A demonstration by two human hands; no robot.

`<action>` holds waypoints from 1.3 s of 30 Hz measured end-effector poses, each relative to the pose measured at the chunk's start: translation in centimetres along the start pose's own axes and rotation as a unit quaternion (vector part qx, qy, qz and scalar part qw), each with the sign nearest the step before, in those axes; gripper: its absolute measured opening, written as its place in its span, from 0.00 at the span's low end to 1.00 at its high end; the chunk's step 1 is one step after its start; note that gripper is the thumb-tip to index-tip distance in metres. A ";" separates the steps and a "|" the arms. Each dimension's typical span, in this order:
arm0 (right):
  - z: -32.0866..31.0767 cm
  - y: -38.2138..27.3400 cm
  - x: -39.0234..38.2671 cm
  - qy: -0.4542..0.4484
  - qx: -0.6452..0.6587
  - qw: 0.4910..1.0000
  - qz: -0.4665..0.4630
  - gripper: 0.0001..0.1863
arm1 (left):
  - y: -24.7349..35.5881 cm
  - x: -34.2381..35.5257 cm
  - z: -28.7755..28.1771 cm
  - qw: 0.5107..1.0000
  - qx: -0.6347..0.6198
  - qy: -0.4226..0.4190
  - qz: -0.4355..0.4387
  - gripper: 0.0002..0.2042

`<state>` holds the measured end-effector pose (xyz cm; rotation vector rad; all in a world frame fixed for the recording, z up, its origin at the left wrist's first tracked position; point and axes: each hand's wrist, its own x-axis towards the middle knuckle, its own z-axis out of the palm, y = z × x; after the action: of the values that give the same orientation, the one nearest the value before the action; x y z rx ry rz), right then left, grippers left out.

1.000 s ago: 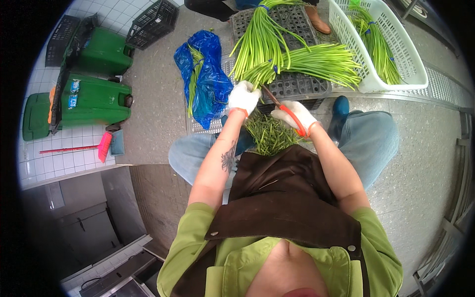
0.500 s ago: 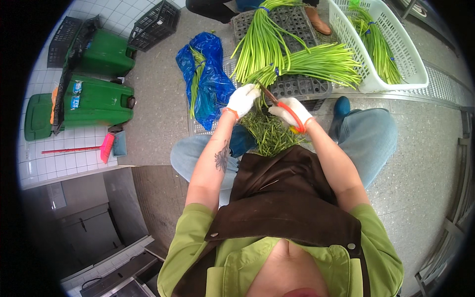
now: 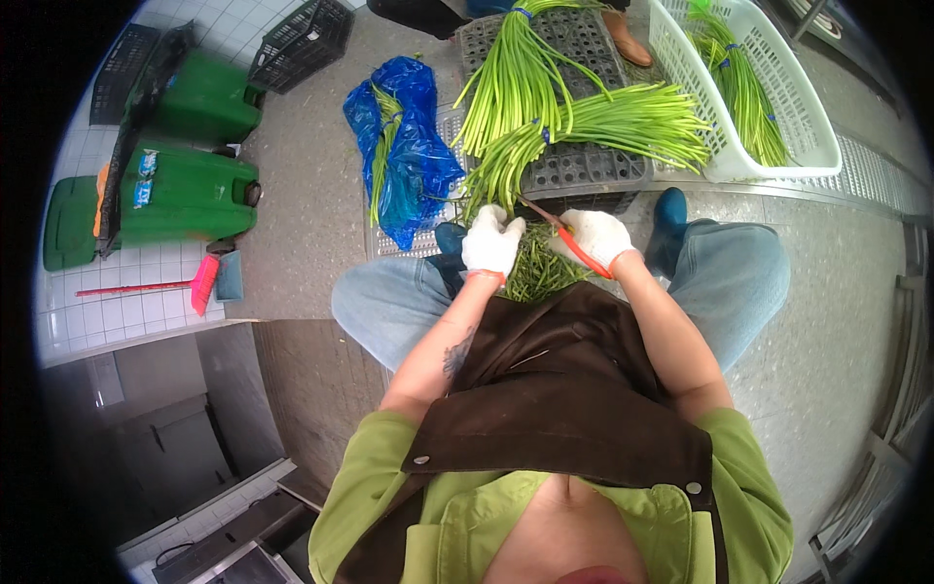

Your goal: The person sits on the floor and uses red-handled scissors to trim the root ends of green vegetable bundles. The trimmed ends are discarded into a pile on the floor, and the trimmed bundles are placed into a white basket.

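Both hands have drawn back toward the body since a second ago, the left hand (image 3: pixel 491 243) most, and the tail of the nearer bundle (image 3: pixel 623 122) now droops down with it. Closest lies the brown apron (image 3: pixel 574 409); just past its edge, a heap of green cuttings (image 3: pixel 538 268) sits between the knees. Above it, the gloved right hand (image 3: pixel 597 238) grips orange-handled scissors (image 3: pixel 584 257), blades pointing at the stem ends. Gloved too, the left hand has its fingers curled right by those ends; whether it pinches any, I cannot tell. That bundle, tied with a blue band, lies across a black crate (image 3: pixel 584 169), with a blue plastic bag (image 3: pixel 413 175) to the left. Farther on, another bundle (image 3: pixel 516 88) rests on the crate, near a white basket (image 3: pixel 778 174) holding more stems (image 3: pixel 754 97). Beyond is someone else's brown shoe (image 3: pixel 628 41).
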<state>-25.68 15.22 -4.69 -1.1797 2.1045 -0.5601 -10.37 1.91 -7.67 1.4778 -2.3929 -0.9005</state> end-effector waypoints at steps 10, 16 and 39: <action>1.6 0.1 1.4 0.046 -0.067 0.996 -0.030 0.17 | -0.2 1.2 2.4 0.997 0.046 0.051 0.018 0.12; 0.7 0.6 -0.5 0.025 -0.050 0.998 -0.027 0.19 | -1.1 -0.3 2.6 0.989 0.086 -0.103 0.058 0.14; 1.7 -2.3 4.9 -0.136 0.313 0.937 0.070 0.20 | -1.1 3.6 -2.0 0.949 0.233 0.132 0.168 0.13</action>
<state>-24.99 9.77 -6.06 -0.6875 1.5791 -0.8631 -10.37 -2.30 -7.30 1.1588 -2.6344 -0.0544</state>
